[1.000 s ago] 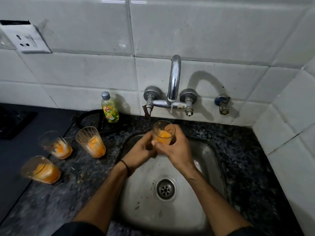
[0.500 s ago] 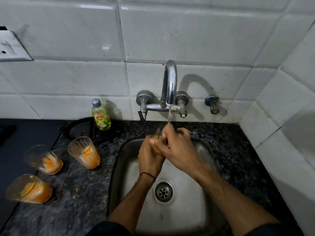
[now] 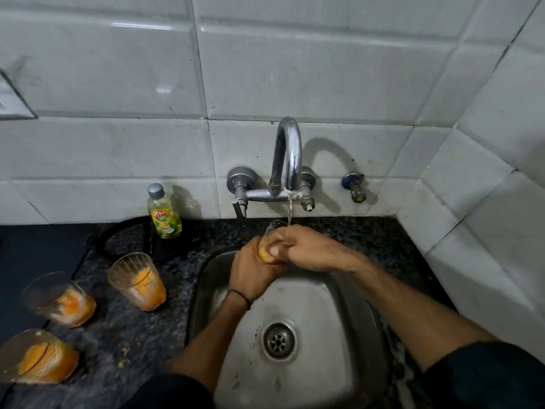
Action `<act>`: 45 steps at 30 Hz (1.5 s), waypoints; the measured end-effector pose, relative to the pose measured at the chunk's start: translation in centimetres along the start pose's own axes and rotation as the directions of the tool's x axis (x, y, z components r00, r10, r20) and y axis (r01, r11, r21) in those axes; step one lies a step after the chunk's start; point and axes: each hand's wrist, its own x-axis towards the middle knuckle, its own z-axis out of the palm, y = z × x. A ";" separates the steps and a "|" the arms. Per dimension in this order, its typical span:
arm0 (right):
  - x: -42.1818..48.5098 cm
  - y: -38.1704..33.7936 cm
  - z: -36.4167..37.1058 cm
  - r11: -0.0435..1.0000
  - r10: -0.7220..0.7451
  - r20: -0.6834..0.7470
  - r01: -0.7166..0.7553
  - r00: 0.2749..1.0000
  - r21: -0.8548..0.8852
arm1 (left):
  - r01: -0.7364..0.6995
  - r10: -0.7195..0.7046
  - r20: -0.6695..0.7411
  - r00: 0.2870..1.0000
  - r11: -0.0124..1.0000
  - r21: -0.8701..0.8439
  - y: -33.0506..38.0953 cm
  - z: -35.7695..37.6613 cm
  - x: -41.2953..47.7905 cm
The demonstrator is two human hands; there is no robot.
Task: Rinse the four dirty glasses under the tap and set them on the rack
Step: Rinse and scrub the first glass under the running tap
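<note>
Glass (image 3: pixel 267 251) tilted under tap (image 3: pixel 287 154) stream over sink (image 3: pixel 339 320), left hand (image 3: pixel 250 270) and right hand (image 3: pixel 303 246) fingers both clasping it; turn mouth into flow, flush orange residue.

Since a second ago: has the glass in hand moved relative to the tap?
Yes. The glass has tipped from upright, its rim now leaning back toward the tap and meeting the stream.

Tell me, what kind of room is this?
Most likely a kitchen: a steel sink under a running tap, a dish soap bottle by the tiled wall, and orange-stained glasses on the stone counter.
</note>
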 end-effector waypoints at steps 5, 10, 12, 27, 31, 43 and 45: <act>1.3 -1.9 0.3 0.911 0.298 -0.071 -0.261 0.952 0.319 | -0.069 0.129 -0.220 0.967 0.963 0.261 0.5 2.5 -1.2; -0.5 -0.8 -1.4 0.999 0.031 0.239 -0.023 0.970 -0.036 | 0.075 0.013 0.413 0.911 0.978 -0.196 0.4 -1.3 1.2; -0.6 -0.2 -0.7 0.999 -0.010 0.183 0.003 0.983 0.038 | -0.008 0.023 0.273 0.962 0.999 -0.054 0.5 -1.3 1.6; -1.3 1.1 1.8 0.889 0.156 0.029 -0.153 0.987 0.431 | -0.136 0.096 0.215 0.972 0.974 0.182 -0.6 -1.8 0.9; -0.6 0.8 2.3 0.866 0.206 -0.074 -0.146 0.976 0.478 | -0.109 0.107 0.018 0.994 0.975 0.195 -0.6 0.2 -0.6; 0.7 0.4 2.6 0.868 0.332 -0.197 -0.218 0.922 0.446 | -0.112 0.070 0.135 0.988 0.934 0.340 1.1 -0.1 -0.4; 0.0 0.6 1.5 0.966 0.099 -0.085 -0.076 0.991 0.248 | -0.003 0.006 0.414 0.910 1.000 -0.007 0.9 -1.5 -0.1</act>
